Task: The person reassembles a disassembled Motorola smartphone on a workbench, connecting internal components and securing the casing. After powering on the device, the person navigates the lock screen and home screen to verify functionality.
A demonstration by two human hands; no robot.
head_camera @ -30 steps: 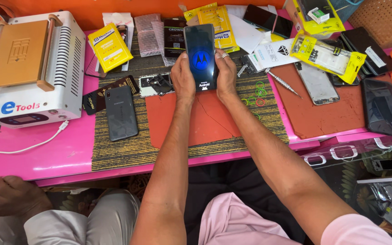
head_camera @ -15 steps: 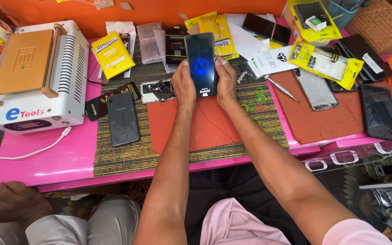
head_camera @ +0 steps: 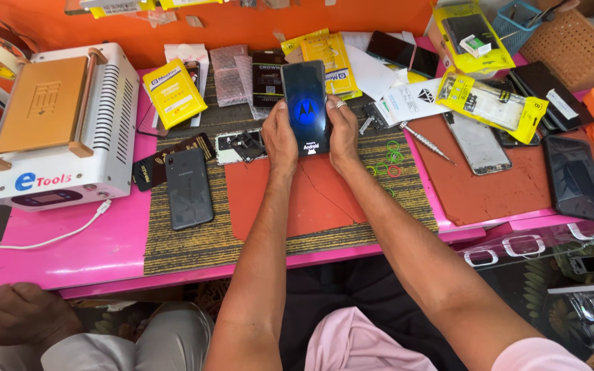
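Pink tabletop (head_camera: 70,257), cluttered. Your left hand (head_camera: 280,137) and right hand (head_camera: 344,134) clasp the lit smartphone (head_camera: 304,106) by its sides; long axis points away from you, screen up.

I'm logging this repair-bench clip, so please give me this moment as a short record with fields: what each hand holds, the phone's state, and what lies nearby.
left hand: left hand grips the left edge of the smartphone
right hand: right hand grips its right edge; a ring shows on one finger
phone state: held upright above the red mat, screen lit with a blue logo
nearby left: grey phone lying back up; white machine
nearby right: screwdriver; yellow packets
other person: hand at bottom left
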